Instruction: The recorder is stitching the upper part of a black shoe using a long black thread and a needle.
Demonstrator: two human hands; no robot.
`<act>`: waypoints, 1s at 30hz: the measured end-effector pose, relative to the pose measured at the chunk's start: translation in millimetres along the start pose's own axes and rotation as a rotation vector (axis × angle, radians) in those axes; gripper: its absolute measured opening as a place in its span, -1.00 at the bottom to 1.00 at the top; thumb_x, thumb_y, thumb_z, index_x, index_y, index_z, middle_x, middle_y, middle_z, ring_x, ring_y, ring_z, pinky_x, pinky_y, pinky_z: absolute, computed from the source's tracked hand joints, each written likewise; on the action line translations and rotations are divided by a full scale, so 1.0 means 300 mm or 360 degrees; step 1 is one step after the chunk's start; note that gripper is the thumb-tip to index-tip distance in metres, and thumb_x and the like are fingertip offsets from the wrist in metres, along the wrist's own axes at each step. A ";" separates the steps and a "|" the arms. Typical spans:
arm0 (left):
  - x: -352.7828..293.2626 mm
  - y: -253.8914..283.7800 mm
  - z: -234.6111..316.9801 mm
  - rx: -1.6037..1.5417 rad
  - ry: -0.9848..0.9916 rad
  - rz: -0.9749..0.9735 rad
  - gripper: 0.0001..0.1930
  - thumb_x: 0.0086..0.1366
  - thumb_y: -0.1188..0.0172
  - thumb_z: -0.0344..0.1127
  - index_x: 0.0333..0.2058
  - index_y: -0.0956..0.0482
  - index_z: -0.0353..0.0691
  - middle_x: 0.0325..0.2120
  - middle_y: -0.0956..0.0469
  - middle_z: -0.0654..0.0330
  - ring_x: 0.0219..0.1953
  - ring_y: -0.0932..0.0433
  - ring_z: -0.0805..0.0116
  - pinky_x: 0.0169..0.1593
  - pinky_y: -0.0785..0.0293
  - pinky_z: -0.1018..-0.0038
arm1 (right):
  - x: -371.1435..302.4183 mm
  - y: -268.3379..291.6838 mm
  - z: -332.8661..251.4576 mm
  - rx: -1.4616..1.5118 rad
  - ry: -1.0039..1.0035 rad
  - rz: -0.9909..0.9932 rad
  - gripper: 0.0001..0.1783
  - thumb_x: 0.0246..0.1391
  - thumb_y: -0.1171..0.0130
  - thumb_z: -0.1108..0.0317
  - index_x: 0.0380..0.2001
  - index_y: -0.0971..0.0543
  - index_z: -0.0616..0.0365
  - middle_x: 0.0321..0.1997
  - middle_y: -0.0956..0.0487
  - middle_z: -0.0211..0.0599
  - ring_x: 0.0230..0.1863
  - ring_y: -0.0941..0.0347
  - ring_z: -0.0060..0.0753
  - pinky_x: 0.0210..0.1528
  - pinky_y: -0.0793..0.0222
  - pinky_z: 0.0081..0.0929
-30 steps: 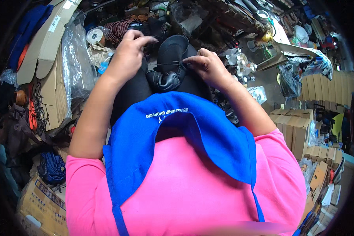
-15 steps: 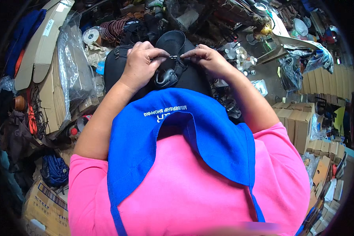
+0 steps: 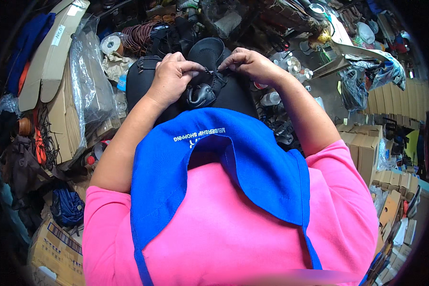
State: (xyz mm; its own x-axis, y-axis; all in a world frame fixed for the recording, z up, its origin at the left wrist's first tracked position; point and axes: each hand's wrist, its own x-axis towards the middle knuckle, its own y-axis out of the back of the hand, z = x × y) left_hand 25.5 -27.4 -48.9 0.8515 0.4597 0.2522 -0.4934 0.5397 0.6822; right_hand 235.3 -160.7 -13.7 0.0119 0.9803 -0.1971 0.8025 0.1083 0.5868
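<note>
A black shoe (image 3: 202, 96) rests on my dark-clothed lap, its shiny leather end towards me and an oval, rimmed part pointing away. My left hand (image 3: 172, 72) is at its left side, thumb and forefinger pinched close to some short pale strands across the shoe's middle. From the right, my right hand (image 3: 247, 64) bends its fingers down to the same spot, fingertips pressed together. Thin dark cords hang beside the right fingertips. What either pinch holds is too small to make out.
Cardboard sheets (image 3: 50, 62) and clear plastic wrap (image 3: 93, 71) stand at the left, near a white roll (image 3: 111, 44). Plastic bottles (image 3: 293, 66) crowd the right side, with stacked cardboard boxes (image 3: 360, 148) behind. A blue apron (image 3: 267, 176) covers my front.
My right hand's fingers have curled in from a stretched pointing pose, with the wrist raised slightly. The left hand and the shoe have barely shifted.
</note>
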 end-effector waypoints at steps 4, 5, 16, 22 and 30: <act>0.002 -0.004 -0.001 -0.0013 -0.0020 0.0008 -0.82 0.03 -0.25 -0.42 -0.34 -0.68 -0.04 -0.57 -0.36 0.23 -0.37 -0.35 0.30 -0.26 -0.32 0.44 | 0.000 0.003 0.012 0.0061 0.0005 -0.0022 -0.76 0.07 -0.07 0.45 -0.22 -0.64 -0.03 -0.31 -0.42 -0.42 -0.16 -0.34 -0.49 -0.02 -0.24 -0.53; 0.003 -0.004 0.002 -0.0012 -0.0018 -0.0008 -0.82 0.03 -0.25 -0.42 -0.34 -0.68 -0.05 -0.58 -0.37 0.23 -0.37 -0.35 0.30 -0.26 -0.32 0.43 | 0.000 0.002 0.015 0.0064 0.0009 -0.0027 -0.76 0.07 -0.09 0.45 -0.21 -0.64 -0.03 -0.31 -0.42 -0.42 -0.16 -0.34 -0.49 -0.02 -0.24 -0.53; 0.034 0.011 0.030 0.0010 -0.0200 -0.0107 -0.82 0.02 -0.25 -0.42 -0.34 -0.67 -0.07 -0.58 -0.39 0.21 -0.30 -0.38 0.27 -0.19 -0.31 0.40 | -0.010 -0.011 0.030 0.0079 0.0050 -0.0031 -0.70 -0.02 -0.18 0.45 -0.16 -0.64 -0.04 -0.35 -0.44 -0.43 -0.21 -0.35 -0.51 -0.08 -0.28 -0.54; -0.013 0.019 0.036 -0.0076 0.0189 -0.0173 -0.73 0.02 -0.24 -0.44 -0.23 -0.64 -0.15 -0.39 -0.59 0.18 -0.31 -0.48 0.34 -0.15 -0.40 0.46 | -0.040 -0.062 0.000 0.0729 -0.0267 0.0187 -0.67 -0.01 -0.26 0.44 -0.11 -0.57 0.17 -0.39 -0.56 -0.55 -0.39 -0.39 -0.76 -0.27 -0.34 -0.70; 0.023 -0.059 0.035 -0.0786 0.0675 -0.0273 -0.79 0.05 -0.23 -0.54 -0.28 -0.56 -0.30 -0.47 -0.53 0.27 -0.43 -0.45 0.59 -0.31 -0.41 0.63 | -0.012 -0.076 -0.008 0.0753 -0.0256 0.0239 -0.72 -0.04 -0.28 0.44 -0.20 -0.55 0.21 -0.39 -0.56 -0.51 -0.36 -0.42 -0.73 -0.25 -0.36 -0.69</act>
State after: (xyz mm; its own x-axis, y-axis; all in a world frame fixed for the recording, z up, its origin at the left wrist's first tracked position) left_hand 41.9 -41.1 -52.0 0.8313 0.5215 -0.1922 -0.4664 0.8427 0.2691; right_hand 215.4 -166.3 -24.6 0.2090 0.9374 -0.2784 0.9663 -0.1544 0.2058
